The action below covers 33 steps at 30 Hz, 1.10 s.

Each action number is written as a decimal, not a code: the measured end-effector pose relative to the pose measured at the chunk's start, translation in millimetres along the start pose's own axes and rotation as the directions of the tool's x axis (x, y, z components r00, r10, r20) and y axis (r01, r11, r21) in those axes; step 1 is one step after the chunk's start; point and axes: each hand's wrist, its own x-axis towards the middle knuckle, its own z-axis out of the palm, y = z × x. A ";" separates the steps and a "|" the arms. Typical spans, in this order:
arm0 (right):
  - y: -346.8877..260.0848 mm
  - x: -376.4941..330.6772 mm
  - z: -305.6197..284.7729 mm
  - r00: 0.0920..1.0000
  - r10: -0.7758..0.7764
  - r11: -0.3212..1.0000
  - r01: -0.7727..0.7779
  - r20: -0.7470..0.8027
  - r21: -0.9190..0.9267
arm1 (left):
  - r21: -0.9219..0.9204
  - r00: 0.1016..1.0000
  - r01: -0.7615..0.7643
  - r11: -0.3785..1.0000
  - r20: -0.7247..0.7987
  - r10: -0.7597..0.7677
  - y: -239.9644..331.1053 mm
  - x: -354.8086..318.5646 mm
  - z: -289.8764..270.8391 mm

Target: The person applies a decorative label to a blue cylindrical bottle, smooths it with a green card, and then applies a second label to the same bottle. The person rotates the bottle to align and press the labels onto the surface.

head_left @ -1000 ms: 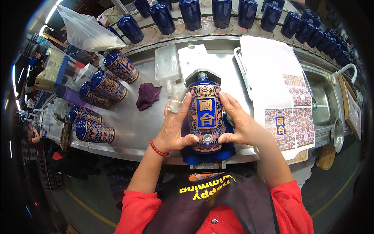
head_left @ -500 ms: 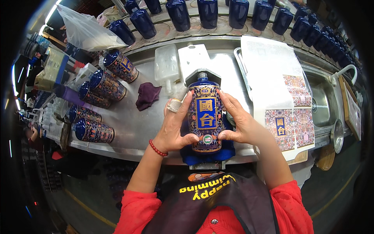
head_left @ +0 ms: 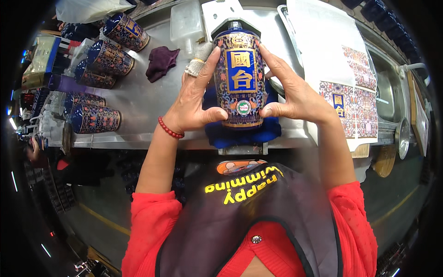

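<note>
A dark blue bottle (head_left: pixel 241 104) with a floral wrap label and a blue-and-gold panel lies face up, its neck pointing away from me. It rests on a cradle padded with blue cloth (head_left: pixel 263 133). My left hand (head_left: pixel 187 106) grips its left side, thumb near the base and fingers along the edge. On that hand one finger is wrapped in a pale bandage (head_left: pixel 197 59), and a red bead bracelet (head_left: pixel 170 129) circles the wrist. From the other side my right hand (head_left: pixel 300 97) holds the bottle, with its thumb near the lower right edge.
Several labelled bottles (head_left: pixel 110 57) lie on the metal table at left, beside a crumpled purple cloth (head_left: pixel 161 63). A clear plastic container (head_left: pixel 185 22) is behind. At right are floral label sheets (head_left: pixel 339 92), a sink (head_left: pixel 387 87) and a metal bowl (head_left: pixel 404 138). Blue bottles (head_left: pixel 383 18) stand far right.
The view has tilted down, so the table and bottle sit higher in the picture. Both hands keep their hold on the bottle, with little visible shift against it.
</note>
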 end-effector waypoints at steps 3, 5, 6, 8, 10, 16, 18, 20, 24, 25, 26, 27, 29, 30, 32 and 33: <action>1.3 -1.1 2.4 0.999 -0.047 0.997 0.046 -0.013 -0.063 | 0.006 1.000 -0.017 1.000 0.008 0.017 -1.7 -0.7 1.8; 2.3 -1.3 3.0 1.000 -0.031 0.999 0.031 0.005 -0.034 | 0.020 0.999 -0.035 0.999 0.009 0.035 -2.5 -0.8 1.7; 2.8 -1.4 3.2 0.999 -0.034 0.998 0.035 0.009 -0.046 | 0.028 0.999 -0.044 0.999 0.010 0.044 -2.9 -0.9 1.6; 3.8 -1.5 2.7 0.999 -0.032 0.999 0.032 0.022 -0.038 | 0.043 0.999 -0.042 0.998 0.023 0.041 -3.4 -1.8 0.5; 4.6 -1.7 2.0 0.999 -0.035 0.998 0.037 0.027 -0.045 | 0.044 0.999 -0.033 0.998 0.030 0.032 -3.7 -2.8 0.5; 7.2 -1.4 2.7 0.997 -0.074 0.995 0.075 0.025 -0.061 | 0.040 0.999 -0.023 0.999 0.047 0.021 -6.1 -3.2 -0.2; 8.7 -1.3 3.3 0.995 -0.098 0.993 0.099 0.023 -0.064 | 0.047 0.998 -0.030 0.998 0.049 0.028 -7.0 -2.9 -0.7; 9.9 -1.1 3.3 0.995 -0.099 0.993 0.100 0.024 -0.058 | 0.048 0.998 -0.030 0.998 0.054 0.027 -7.9 -2.3 -1.1; 8.1 -0.5 0.8 0.996 -0.068 0.994 0.072 0.055 -0.076 | 0.054 0.998 -0.014 0.998 0.061 0.011 -6.7 -3.1 -1.3; 6.3 -0.6 -0.3 0.997 -0.039 0.996 0.044 0.066 -0.075 | 0.054 0.998 -0.010 0.998 0.069 0.006 -5.8 -3.2 -1.9; 4.4 -0.2 -1.6 0.997 -0.051 0.993 0.057 0.066 -0.101 | 0.054 0.997 -0.006 0.999 0.077 0.002 -4.6 -3.3 -2.5; 1.8 -0.4 -3.2 0.996 -0.047 0.990 0.057 0.074 -0.127 | 0.064 0.996 0.003 0.998 0.085 -0.009 -3.3 -3.2 -3.8; -3.7 -0.5 -6.1 0.997 -0.031 0.982 0.044 0.073 -0.186 | 0.094 0.996 0.008 0.996 0.092 -0.016 -0.8 -1.5 -6.6; -6.4 -0.3 -7.0 0.997 0.019 0.988 -0.008 0.073 -0.152 | 0.122 0.996 0.004 0.993 0.091 -0.016 0.3 0.0 -8.5; -11.5 -0.2 -9.1 0.998 -0.020 0.990 0.028 0.062 -0.136 | 0.059 0.999 -0.043 0.997 0.012 0.042 2.7 3.6 -11.0; -13.5 0.1 -10.3 0.996 0.012 0.993 -0.002 0.090 -0.114 | 0.109 1.000 -0.024 0.994 -0.009 0.025 3.9 4.8 -13.0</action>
